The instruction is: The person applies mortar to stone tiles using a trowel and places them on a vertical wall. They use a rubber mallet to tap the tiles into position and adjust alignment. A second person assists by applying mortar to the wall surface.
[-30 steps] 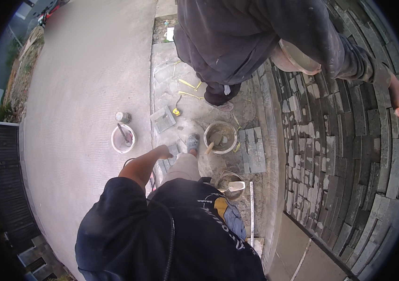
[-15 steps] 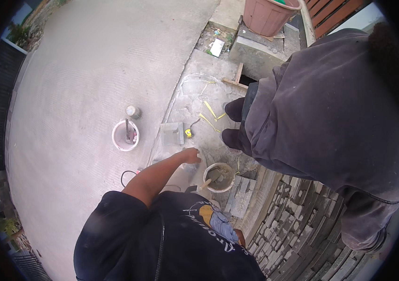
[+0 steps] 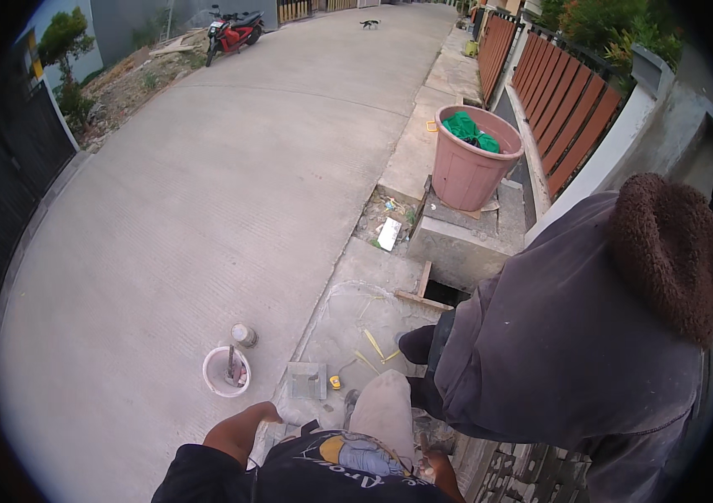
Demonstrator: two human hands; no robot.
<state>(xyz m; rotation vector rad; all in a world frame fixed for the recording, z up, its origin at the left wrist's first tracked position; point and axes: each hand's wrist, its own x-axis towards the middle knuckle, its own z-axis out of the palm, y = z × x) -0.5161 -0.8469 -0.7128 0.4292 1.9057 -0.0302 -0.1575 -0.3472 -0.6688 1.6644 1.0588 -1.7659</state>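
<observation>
My left hand point(image 3: 268, 412) hangs beside my left side, above the concrete near the square grey panel point(image 3: 307, 381). Its fingers are too small and turned away to read. Low in front of my shirt, my right hand point(image 3: 435, 464) shows only in part beside my beige trouser leg point(image 3: 385, 411); its fingers are hidden. A yellow tape measure point(image 3: 335, 382) lies next to the panel. To the left stand a white bucket point(image 3: 227, 371) with a handled tool in it and a small grey can point(image 3: 244, 335).
A co-worker in a dark grey top point(image 3: 541, 335) stands close on my right. Beyond are yellow strips point(image 3: 372, 344), an open pit point(image 3: 445, 292) and a large pink bin point(image 3: 474, 163) on a concrete block. A red motorbike point(image 3: 231, 35) and a cat point(image 3: 370, 24) are far off.
My view has tilted up, bringing in the far street. My left hand has drawn back toward my body. My leg now shows where the mortar bucket was seen, and that bucket is out of sight.
</observation>
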